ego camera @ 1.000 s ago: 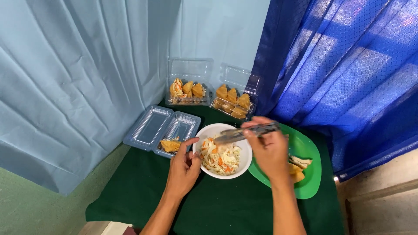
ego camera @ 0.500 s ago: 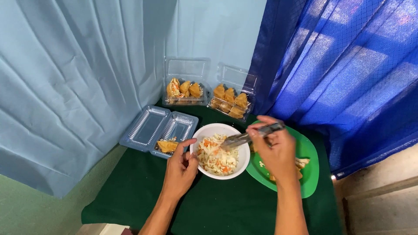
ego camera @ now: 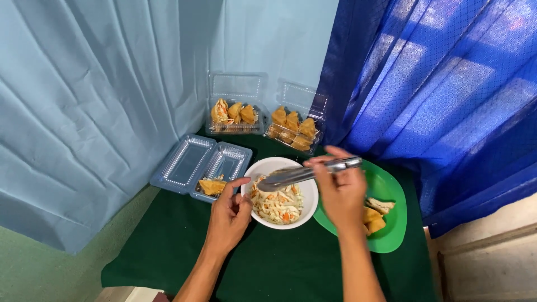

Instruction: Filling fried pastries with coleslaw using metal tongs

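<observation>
Fingers (ego camera: 330, 163) of your right hand (ego camera: 341, 193) clamp the metal tongs (ego camera: 305, 174) over the white bowl (ego camera: 268, 166) of slaw at worktop centre, left hand (ego camera: 229, 215) cupping its near-left rim, loosely curled; mid-serving, so next dip tips into slaw.

Both forearms enter from the bottom edge, bare, angled up and slightly toward each other, both converging on the white bowl (ego camera: 279, 198).

Left hand (ego camera: 229, 210): at the bowl's left rim, palm turned inward, thumb up, fingers loosely curled and touching the rim. Nothing is clamped in it; it's more a steadying contact. Wrist straight, in line with the forearm.

Right hand (ego camera: 338, 193): at the bowl's right rim, back of hand to camera, fingers and thumb pinched closed around the metal tongs (ego camera: 305, 174), which reach left over the bowl. Wrist slightly flexed downward.
</observation>
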